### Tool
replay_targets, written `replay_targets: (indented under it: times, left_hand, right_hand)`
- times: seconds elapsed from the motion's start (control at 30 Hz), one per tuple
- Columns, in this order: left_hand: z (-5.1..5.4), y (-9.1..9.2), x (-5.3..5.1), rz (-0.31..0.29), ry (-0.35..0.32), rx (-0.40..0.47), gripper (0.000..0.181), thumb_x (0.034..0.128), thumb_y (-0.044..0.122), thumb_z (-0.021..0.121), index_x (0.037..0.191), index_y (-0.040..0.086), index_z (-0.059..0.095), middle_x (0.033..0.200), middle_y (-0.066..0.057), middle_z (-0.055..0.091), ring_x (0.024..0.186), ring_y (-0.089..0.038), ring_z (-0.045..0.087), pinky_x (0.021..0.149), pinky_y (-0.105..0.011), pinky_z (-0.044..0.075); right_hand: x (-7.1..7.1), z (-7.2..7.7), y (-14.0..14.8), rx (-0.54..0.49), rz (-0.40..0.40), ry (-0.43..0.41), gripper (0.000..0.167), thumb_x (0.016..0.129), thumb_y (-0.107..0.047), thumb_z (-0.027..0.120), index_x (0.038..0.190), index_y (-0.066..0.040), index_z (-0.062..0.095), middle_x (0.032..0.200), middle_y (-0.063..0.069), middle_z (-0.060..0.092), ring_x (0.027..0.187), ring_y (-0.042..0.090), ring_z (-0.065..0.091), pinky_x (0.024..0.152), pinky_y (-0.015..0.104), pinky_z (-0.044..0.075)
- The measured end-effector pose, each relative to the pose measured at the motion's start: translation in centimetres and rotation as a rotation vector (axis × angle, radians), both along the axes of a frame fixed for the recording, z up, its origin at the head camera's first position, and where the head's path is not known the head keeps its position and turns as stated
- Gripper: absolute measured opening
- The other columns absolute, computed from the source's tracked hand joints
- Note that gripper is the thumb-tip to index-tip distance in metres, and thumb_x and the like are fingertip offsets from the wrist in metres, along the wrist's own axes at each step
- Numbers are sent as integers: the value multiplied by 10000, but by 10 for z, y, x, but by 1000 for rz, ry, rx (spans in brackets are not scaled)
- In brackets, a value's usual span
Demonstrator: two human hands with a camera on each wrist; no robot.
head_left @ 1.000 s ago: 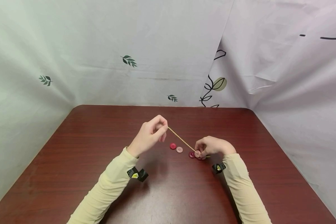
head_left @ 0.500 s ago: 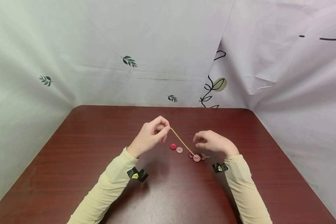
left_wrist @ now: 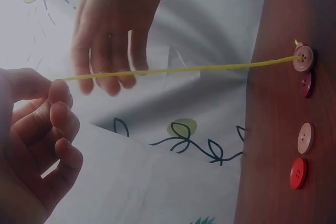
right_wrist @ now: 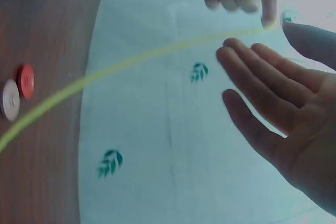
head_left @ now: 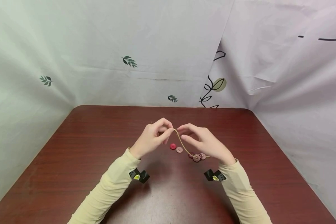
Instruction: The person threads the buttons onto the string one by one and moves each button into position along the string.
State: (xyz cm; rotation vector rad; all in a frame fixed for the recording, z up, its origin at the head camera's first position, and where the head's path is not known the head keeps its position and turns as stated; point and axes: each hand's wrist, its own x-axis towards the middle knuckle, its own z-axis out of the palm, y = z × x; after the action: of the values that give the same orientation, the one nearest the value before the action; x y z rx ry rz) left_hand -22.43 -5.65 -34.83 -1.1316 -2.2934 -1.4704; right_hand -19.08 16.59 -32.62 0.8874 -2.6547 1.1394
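My left hand (head_left: 151, 137) pinches a yellow cord (head_left: 181, 143) between thumb and forefinger above the table. The cord curves down to a small cluster of pink and dark red buttons; in the left wrist view it enters a hole of the front pink button (left_wrist: 303, 58). A short cord end pokes out beyond the cluster, to the right in the head view. My right hand (head_left: 207, 143) is raised beside the left, its fingers spread and holding nothing; the right wrist view shows its fingers (right_wrist: 262, 69) near the cord. Whether they touch it I cannot tell.
A bright red button (head_left: 172, 146) and a pale pink button (head_left: 179, 150) lie loose on the dark red-brown table (head_left: 106, 130), left of the cluster. Behind the table hangs a pale cloth (head_left: 100, 46) with leaf prints.
My right hand let go of the pink button at the cluster, rose and moved left toward my left hand. The button settled on the table, and the taut cord now sags. My left hand shifted slightly right.
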Motion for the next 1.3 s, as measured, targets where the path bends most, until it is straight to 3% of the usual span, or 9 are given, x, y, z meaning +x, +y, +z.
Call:
replay_targets:
  times: [0.23, 0.43, 0.7, 0.9, 1.0, 1.1, 1.2, 1.3]
  left_hand:
    - [-2, 2, 2, -15, 13, -6, 43, 962, 134, 581, 961, 93, 567, 540, 47, 505, 494, -43, 423, 513, -231, 331]
    - [-4, 5, 3, -29, 31, 1, 44, 959, 127, 589, 967, 90, 568, 544, 44, 513, 491, -39, 432, 506, -236, 342]
    - [-6, 8, 4, -30, 34, -1, 35, 968, 162, 586, 975, 132, 568, 545, -14, 541, 487, -52, 441, 505, -244, 344]
    - [-9, 10, 2, -37, -4, -19, 46, 969, 162, 583, 994, 132, 560, 565, -18, 556, 505, -43, 478, 530, -221, 357]
    - [-13, 12, 0, -39, -52, -89, 74, 969, 181, 585, 1022, 137, 556, 616, 18, 597, 550, -43, 522, 570, -223, 388]
    - [-18, 13, -2, -66, -90, -231, 105, 966, 204, 589, 1044, 137, 567, 705, 72, 661, 641, -29, 578, 628, -211, 431]
    - [-25, 15, -5, -105, -95, -361, 141, 954, 227, 607, 1052, 128, 585, 786, 86, 706, 707, -14, 600, 672, -197, 461]
    - [-29, 16, -8, -118, -77, -417, 181, 935, 255, 637, 1044, 113, 606, 833, 49, 727, 717, -22, 604, 684, -200, 471]
  right_hand:
    - [0, -5, -7, -107, -71, -23, 151, 930, -180, 647, 1081, -172, 662, 932, -22, 728, 810, 62, 682, 764, 287, 531]
    - [0, -10, -14, -196, -51, -59, 138, 900, -119, 679, 1031, -76, 671, 882, 54, 719, 809, 90, 675, 786, 272, 557]
    - [-1, -12, -15, -254, -96, -4, 77, 881, -93, 696, 952, -69, 677, 824, 135, 690, 726, 130, 639, 687, 218, 528]
    - [-2, -11, -11, -257, -169, 38, 51, 878, -133, 707, 921, -115, 687, 806, 66, 696, 669, 188, 641, 603, 227, 471]
    - [-2, -10, -9, -235, -192, 64, 44, 880, -155, 709, 913, -136, 688, 801, 39, 700, 651, 172, 633, 586, 231, 463]
    - [-3, -8, -6, -207, -212, 88, 46, 882, -171, 708, 910, -139, 690, 789, 29, 705, 628, 120, 617, 567, 226, 447]
    - [-3, -7, -3, -191, -221, 100, 56, 882, -176, 708, 909, -129, 692, 775, 29, 706, 614, 112, 617, 559, 223, 444]
    - [-3, -5, -2, -178, -219, 105, 53, 882, -166, 706, 909, -122, 692, 771, 45, 705, 607, 131, 621, 564, 222, 452]
